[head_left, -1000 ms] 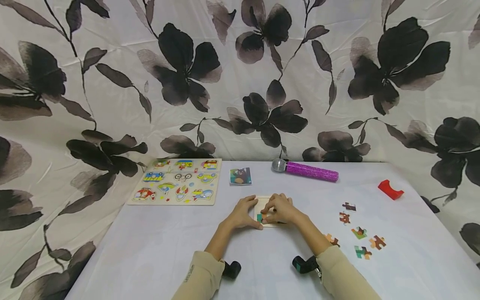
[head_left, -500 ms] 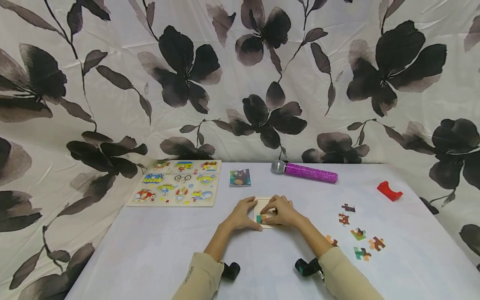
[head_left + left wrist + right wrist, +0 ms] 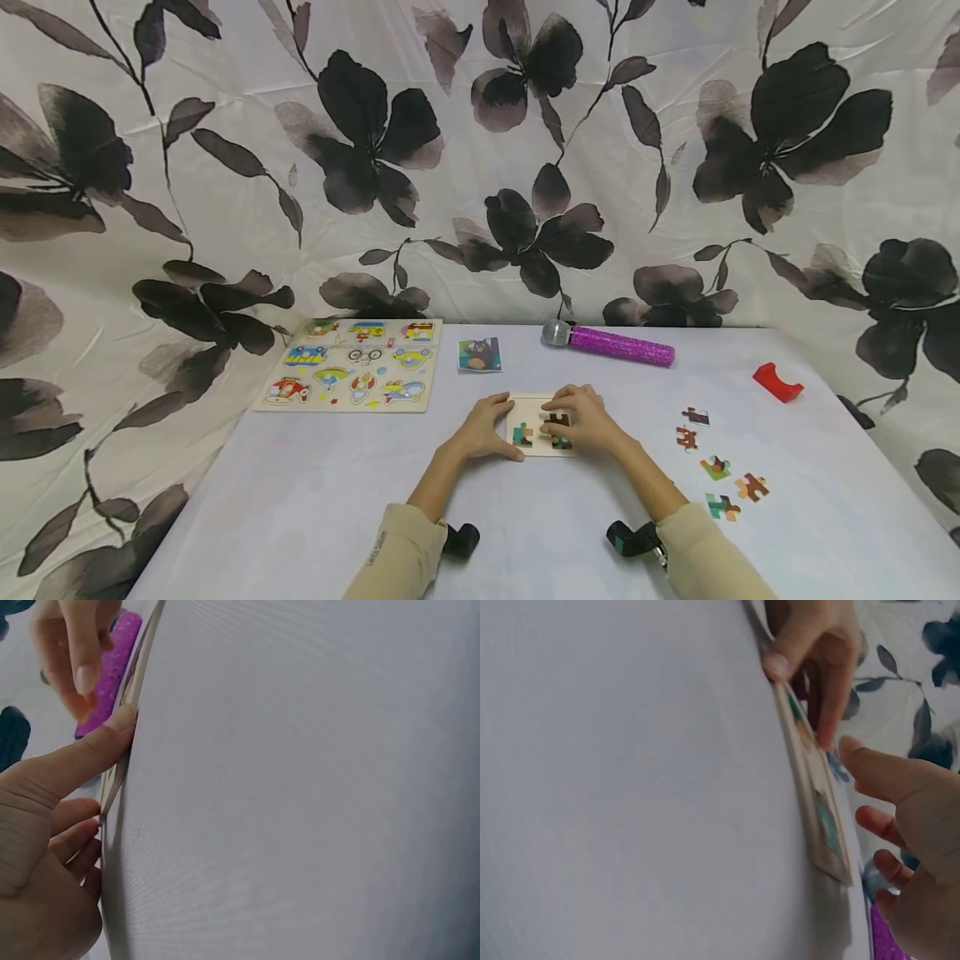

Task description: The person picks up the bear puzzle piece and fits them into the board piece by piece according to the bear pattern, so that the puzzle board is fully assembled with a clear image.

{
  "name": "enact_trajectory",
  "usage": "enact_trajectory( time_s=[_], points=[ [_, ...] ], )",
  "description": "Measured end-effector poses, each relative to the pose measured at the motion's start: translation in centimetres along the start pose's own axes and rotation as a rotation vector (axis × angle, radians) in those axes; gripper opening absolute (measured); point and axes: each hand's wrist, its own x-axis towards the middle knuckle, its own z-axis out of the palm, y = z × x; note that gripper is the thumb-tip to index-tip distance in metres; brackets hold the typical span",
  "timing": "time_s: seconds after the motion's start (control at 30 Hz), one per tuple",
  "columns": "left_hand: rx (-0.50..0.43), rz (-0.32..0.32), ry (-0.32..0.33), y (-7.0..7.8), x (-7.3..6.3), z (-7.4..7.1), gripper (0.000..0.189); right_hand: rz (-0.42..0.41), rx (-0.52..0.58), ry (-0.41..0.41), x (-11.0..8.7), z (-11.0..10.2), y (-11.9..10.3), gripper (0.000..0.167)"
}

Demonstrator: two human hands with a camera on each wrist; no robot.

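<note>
A small pale wooden puzzle tray (image 3: 542, 408) lies on the table in front of me. In it are a teal-and-orange jigsaw piece (image 3: 522, 435) at the near left corner and darker pieces along the right side, partly behind my fingers. My left hand (image 3: 480, 429) holds the tray at its left end, thumb on the near edge and fingers round the far side; the left wrist view shows that thumb (image 3: 112, 731) pressed on the rim. Over the tray's right half, my right hand (image 3: 588, 419) hovers with loosely parted fingers and nothing between them, also in the right wrist view.
Several loose jigsaw pieces (image 3: 716, 467) lie to the right. Behind the tray are a bear picture card (image 3: 480, 355) and a purple glittery microphone (image 3: 621, 346). A vehicle puzzle board (image 3: 356, 367) sits back left, a red curved block (image 3: 778, 383) far right.
My right hand has come away from the teal-and-orange piece and shifted right, its fingers parting. More of the tray's middle and right-side pieces now show. The left hand keeps its place.
</note>
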Motion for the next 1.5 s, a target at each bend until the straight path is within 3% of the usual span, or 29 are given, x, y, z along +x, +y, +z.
enact_trajectory(
  time_s=[0.27, 0.43, 0.77, 0.9, 1.07, 1.23, 1.37, 1.5],
  points=[
    [-0.026, 0.022, -0.011, 0.0, 0.0, 0.0, 0.092, 0.017, -0.099, -0.066, 0.8, 1.8, -1.7, 0.026],
    [-0.033, 0.021, -0.007, -0.1, -0.1, 0.1, 0.092, -0.017, -0.082, -0.085, 1.0, 2.0, -2.4, 0.022],
    [-0.042, 0.029, 0.003, -0.3, -0.2, 0.2, 0.091, -0.001, -0.096, -0.121, 1.1, 1.9, -2.9, 0.023],
    [-0.043, 0.021, 0.004, -0.4, -0.2, 0.1, 0.092, -0.014, -0.055, -0.135, 1.0, 1.4, -2.9, 0.021],
    [-0.041, 0.015, 0.005, -0.3, -0.1, 0.0, 0.092, 0.024, -0.021, -0.125, 0.4, -0.2, -1.9, 0.03],
    [-0.048, 0.017, 0.008, -0.2, -0.1, 0.0, 0.092, 0.124, -0.038, -0.044, -0.9, -3.1, 0.5, 0.034],
    [-0.039, 0.016, 0.013, -0.2, -0.1, 0.0, 0.092, 0.18, -0.074, 0.003, -2.9, -6.0, 3.1, 0.036],
    [-0.033, 0.017, 0.014, -0.2, 0.0, 0.0, 0.092, 0.294, -0.114, 0.002, -5.4, -8.8, 5.5, 0.041]
  ],
)
